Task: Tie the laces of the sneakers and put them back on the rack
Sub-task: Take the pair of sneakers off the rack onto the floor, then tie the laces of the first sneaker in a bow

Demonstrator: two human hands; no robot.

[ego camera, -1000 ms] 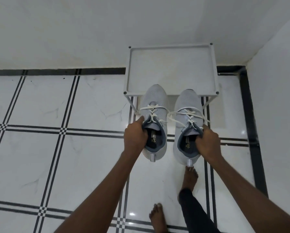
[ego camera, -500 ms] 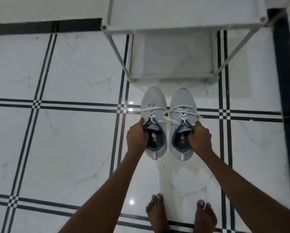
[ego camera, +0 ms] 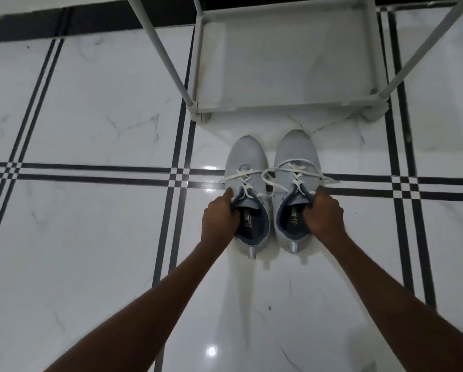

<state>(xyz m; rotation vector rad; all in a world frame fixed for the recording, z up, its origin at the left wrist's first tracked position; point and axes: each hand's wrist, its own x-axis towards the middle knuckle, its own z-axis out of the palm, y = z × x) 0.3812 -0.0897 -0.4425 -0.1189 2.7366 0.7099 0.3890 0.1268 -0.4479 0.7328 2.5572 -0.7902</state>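
Two bare forearms reach forward and down from the lower corners of the view, each hand gripping one shoe of a pair of pale grey knit sneakers by its collar; the left hand (ego camera: 219, 220) is curled closed over the outer rim of the left grey sneaker (ego camera: 247, 194), thumb on the outside and fingers tucked into the dark opening; the right hand (ego camera: 323, 217) is closed the same way on the outer rim of the right grey sneaker (ego camera: 296, 183); both wrists run straight from the forearms, knuckles up; the shoes sit side by side, toes pointing away, on the glossy white marble-patterned floor (ego camera: 91, 237) with black double stripes, just in front of the near edge of the white metal-framed shoe rack (ego camera: 284, 57); its bottom shelf lies beyond the toes, apart from them; the white laces (ego camera: 268, 177) lie loose and untied, straggling across the gap between the two shoes.
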